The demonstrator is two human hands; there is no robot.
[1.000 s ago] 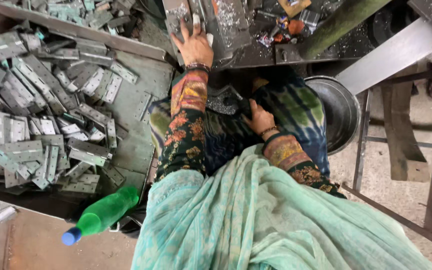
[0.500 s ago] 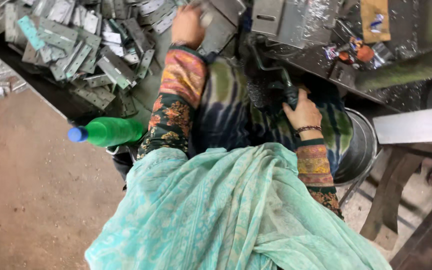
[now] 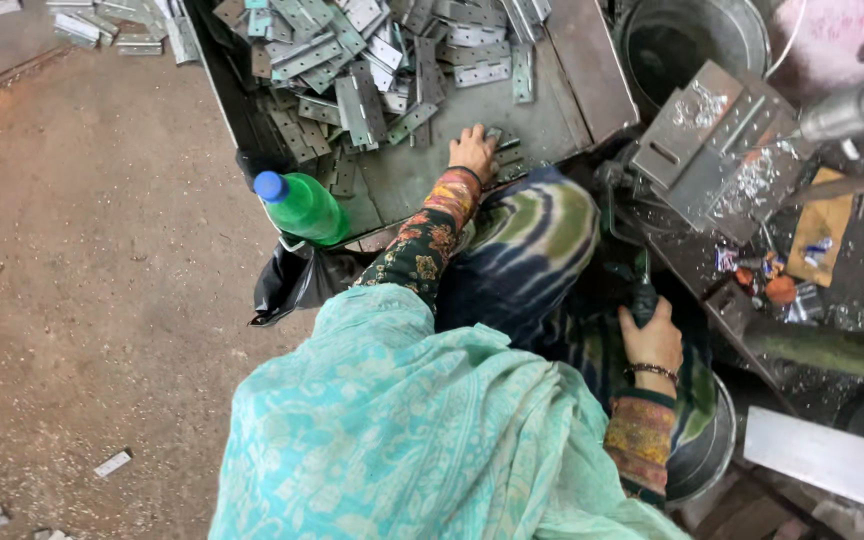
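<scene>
My left hand (image 3: pixel 472 150) reaches palm down into a grey metal tray (image 3: pixel 572 90), its fingers curled over a few small flat metal plates (image 3: pixel 505 152) at the tray's near edge. A heap of several more such hinge-like plates (image 3: pixel 352 70) fills the far side of the tray. My right hand (image 3: pixel 654 338), with a bracelet at the wrist, is closed around a dark lever handle (image 3: pixel 642 295) low beside the machine. Patterned sleeves and a teal shawl (image 3: pixel 402 430) cover my arms and lap.
A green plastic bottle with a blue cap (image 3: pixel 302 205) stands against the tray's left corner above a black bag (image 3: pixel 292 280). A metal bucket (image 3: pixel 692 40) is at the back, the press machine bed (image 3: pixel 722 150) with shavings at the right, and a steel bowl (image 3: pixel 707 450) by my right arm. A bare concrete floor (image 3: pixel 82 300) lies at the left.
My left hand has left the machine surface and come down onto the plates in the tray. My right hand moved from my lap to the lever handle and keeps its grip. The view has swung.
</scene>
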